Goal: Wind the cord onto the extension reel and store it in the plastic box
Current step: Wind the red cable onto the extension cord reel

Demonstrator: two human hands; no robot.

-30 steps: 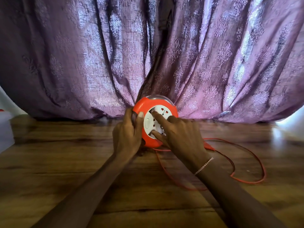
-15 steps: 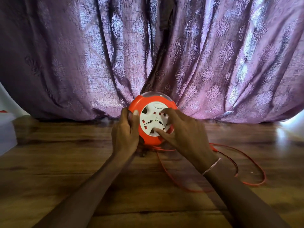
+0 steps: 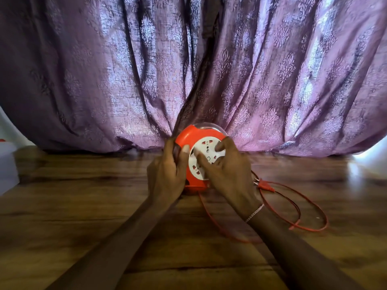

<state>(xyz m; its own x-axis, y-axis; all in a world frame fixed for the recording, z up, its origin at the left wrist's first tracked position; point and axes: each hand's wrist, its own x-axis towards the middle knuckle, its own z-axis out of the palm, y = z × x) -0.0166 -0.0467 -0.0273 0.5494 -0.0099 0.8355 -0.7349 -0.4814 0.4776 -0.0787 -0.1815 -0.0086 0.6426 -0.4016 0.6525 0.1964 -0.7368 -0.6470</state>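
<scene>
The extension reel stands on edge on the wooden worktop, close in front of the purple curtain, its white socket face turned toward the camera and its orange housing arching over the top and left side.

The left hand comes in from the lower left with the forearm stretched diagonally across the worktop. It wraps the reel's left rim: palm against the orange side, thumb lying up along the front edge beside the white face, the other fingers curled round behind and mostly hidden. It is clasped on the reel.

The right hand reaches in from the lower right, a thin bracelet at the wrist. Its fingers are spread across the white face, the forefinger pointing left over the sockets and the thumb hooked over the upper right rim; it presses on the face rather than closing round anything.

The red cord leaves the base of the reel, runs toward the camera under the right wrist and loops loosely on the worktop to the right. Its plug lies flat just right of the right hand.

A pale plastic box sits at the far left edge, well apart from the reel
</scene>
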